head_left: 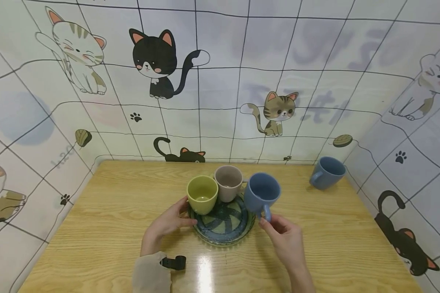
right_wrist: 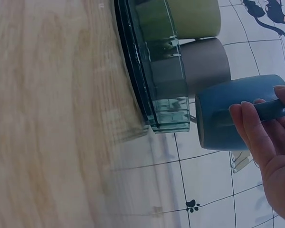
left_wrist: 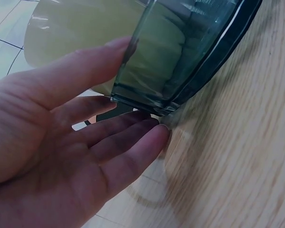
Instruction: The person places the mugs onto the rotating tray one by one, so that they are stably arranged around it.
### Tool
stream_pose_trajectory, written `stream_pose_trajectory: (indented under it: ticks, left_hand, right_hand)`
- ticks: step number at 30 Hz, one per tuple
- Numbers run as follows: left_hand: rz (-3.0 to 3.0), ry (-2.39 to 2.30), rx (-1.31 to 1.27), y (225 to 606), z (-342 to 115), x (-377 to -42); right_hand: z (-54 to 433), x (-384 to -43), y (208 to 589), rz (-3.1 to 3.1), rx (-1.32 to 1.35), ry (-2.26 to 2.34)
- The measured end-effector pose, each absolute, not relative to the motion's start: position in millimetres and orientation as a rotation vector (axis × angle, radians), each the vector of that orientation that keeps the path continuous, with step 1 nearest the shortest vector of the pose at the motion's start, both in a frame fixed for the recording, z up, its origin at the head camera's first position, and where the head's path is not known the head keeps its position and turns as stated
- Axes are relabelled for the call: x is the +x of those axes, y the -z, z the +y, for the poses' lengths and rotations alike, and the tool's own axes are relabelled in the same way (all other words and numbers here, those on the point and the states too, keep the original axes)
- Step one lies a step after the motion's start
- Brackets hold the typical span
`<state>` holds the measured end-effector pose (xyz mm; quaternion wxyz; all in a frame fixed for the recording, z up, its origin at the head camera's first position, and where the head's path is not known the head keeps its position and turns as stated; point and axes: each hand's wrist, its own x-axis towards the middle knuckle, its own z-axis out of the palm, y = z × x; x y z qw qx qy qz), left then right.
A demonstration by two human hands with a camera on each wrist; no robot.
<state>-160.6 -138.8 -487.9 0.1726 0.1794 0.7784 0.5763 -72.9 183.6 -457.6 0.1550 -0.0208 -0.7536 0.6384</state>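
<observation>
A round glass dish (head_left: 223,239) with a blue-green leaf-like pattern stands mid-table. My left hand (head_left: 168,221) holds its left edge, thumb at the rim and fingers around the side; in the left wrist view the glass wall (left_wrist: 156,66) lies against the thumb. A yellow-green cup (head_left: 202,195) sits in the dish's left part, and a grey-pink mug (head_left: 228,184) stands at its back. By its handle, my right hand (head_left: 287,240) pinches a blue mug (head_left: 258,191) over the dish's right edge. The right wrist view shows that mug (right_wrist: 216,126) raised past the rim.
Another blue mug (head_left: 328,173) stands at the table's back right corner, its handle towards the left front. Behind the wooden table (head_left: 106,219) and along its sides hangs a white cloth (head_left: 220,89) with printed cats and grid lines.
</observation>
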Motion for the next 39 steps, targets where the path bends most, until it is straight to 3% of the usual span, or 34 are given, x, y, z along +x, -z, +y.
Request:
stream_pose_trajectory:
  ticks: [39]
  left_hand:
    - [2.120,-1.647,0.564,489.1,-143.9,-157.6]
  right_hand:
    - [177.9,-82.8,472.1,-2.552,-0.026,-1.705]
